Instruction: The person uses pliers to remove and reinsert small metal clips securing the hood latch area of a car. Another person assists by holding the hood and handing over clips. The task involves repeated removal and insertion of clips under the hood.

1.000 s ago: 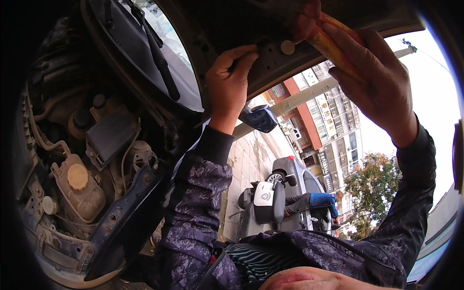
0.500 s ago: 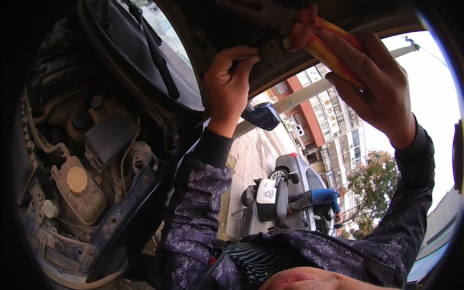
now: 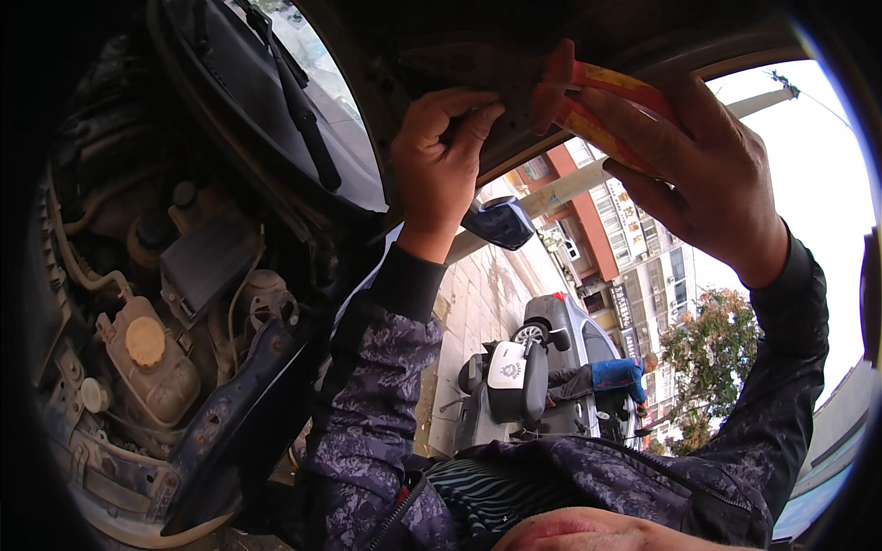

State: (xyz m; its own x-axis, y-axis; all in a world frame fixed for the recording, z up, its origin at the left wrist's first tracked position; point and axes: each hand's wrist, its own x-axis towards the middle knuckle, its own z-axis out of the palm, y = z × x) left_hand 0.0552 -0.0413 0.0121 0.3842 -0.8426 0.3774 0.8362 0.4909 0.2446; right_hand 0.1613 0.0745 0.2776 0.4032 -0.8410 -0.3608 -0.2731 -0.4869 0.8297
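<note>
Engine bay on my left: translucent coolant reservoir [image 3: 152, 367] with a round yellowish cap. Fluid level can't be read through the grimy plastic. Smaller white cap [image 3: 94, 395] lower down beside it, and a black box-shaped cover [image 3: 207, 262] above, with hoses running around both.

Both my arms are raised overhead to the underside of the open hood [image 3: 514, 83]. My left hand [image 3: 441, 156] is up against the hood's inner panel, fingers curled and fingertips pressing at the edge of the panel. It isn't closed around any tool; whether something small is pinched under the fingertips, can't tell.

My right hand [image 3: 698, 174] is wrapped around the pliers [image 3: 602, 106], red and yellow grips running under my fingers, thumb across them. The tool's nose points toward my left fingertips and sits against the hood panel; the tip is lost in shadow.

Hood underside is dull, dirty metal with a curved lip. Sleeves are dark patterned fabric with black cuffs, and the front of the jacket has a zip.

Beyond the hood edge: car side mirror [image 3: 501, 220], paved sidewalk, a parked scooter [image 3: 510, 386], a seated person in blue [image 3: 611, 376], a reddish multi-storey building [image 3: 625, 239] and a tree [image 3: 712, 344].
</note>
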